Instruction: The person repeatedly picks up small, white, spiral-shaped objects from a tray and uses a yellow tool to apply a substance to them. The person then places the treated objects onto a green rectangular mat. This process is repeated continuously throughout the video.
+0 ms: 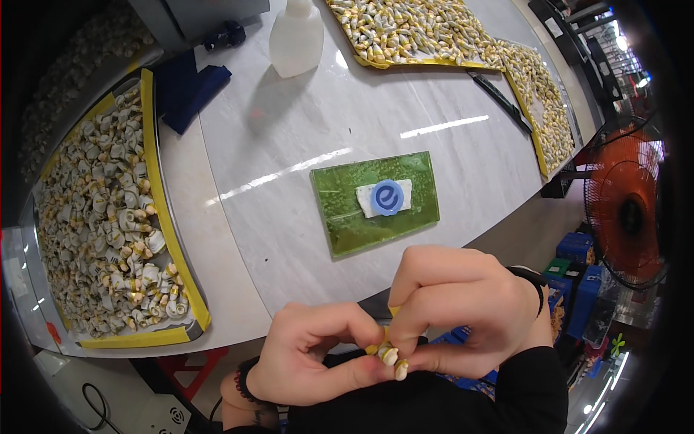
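Observation:
Close to my body, just off the table's near edge, both hands pinch a small white-and-yellow figurine-like piece (388, 355). My left hand (311, 354) grips it between thumb and forefinger. On its other side my right hand (466, 307) is closed in a pinch, fingers bent. A second pale tip (401, 370) shows by the right thumb; I cannot tell whether it belongs to the same piece. Beyond the hands lies a green translucent slab (379, 235), bearing a white pad (365, 202) and a blue round disc (387, 197) with a dark curl.
At left stands a yellow-edged tray (154, 159) heaped with similar small pieces. More yellow-edged trays (405, 64) of pieces lie at the far right, beside a black knife-like tool (500, 101). A translucent bottle (296, 40), dark blue cloth (195, 94) and orange fan (627, 210) surround the table.

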The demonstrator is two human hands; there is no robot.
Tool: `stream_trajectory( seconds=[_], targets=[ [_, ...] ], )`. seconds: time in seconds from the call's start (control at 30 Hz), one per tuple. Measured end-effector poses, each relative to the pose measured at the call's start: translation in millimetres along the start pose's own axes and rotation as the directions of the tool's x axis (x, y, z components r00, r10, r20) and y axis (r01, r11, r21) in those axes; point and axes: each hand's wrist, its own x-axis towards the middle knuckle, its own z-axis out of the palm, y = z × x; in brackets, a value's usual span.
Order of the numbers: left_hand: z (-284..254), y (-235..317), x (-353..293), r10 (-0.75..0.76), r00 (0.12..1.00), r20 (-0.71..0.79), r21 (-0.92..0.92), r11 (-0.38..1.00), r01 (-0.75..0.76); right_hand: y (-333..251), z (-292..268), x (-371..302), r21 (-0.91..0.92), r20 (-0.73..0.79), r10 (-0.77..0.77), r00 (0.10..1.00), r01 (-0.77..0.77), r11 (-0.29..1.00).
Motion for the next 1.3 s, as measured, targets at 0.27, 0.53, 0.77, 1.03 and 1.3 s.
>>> stream_trajectory(
  seconds=[0.27,0.53,0.77,1.03,1.3],
  targets=[
    [-2.5,2.1,3.4,0.045,0.999,0.013,-0.006,0.999,-0.045,5.6,-4.5,-0.4,0.063,0.024,-0.008,1.0,0.006,0.998],
    [-4.5,0.3,2.6,0.059,0.998,0.001,-0.045,0.997,-0.059,16.9,-0.7,0.4,0.152,-0.055,-0.043,0.998,0.051,0.987],
    [-0.8,1.1,3.5,0.093,0.995,-0.047,0.083,0.993,-0.088,18.6,1.6,-3.6,0.163,-0.054,-0.03,0.998,0.038,0.986],
    [3.5,3.3,1.6,0.089,0.994,-0.06,0.211,0.975,-0.075,17.8,0.9,-1.8,0.213,0.007,-0.034,0.999,0.032,0.977],
    [-0.2,73.4,-50.9,0.567,0.822,-0.06,0.98,0.19,-0.06,11.9,-3.7,-15.3,0.173,-0.08,-0.158,0.984,0.17,0.97]
  ],
)
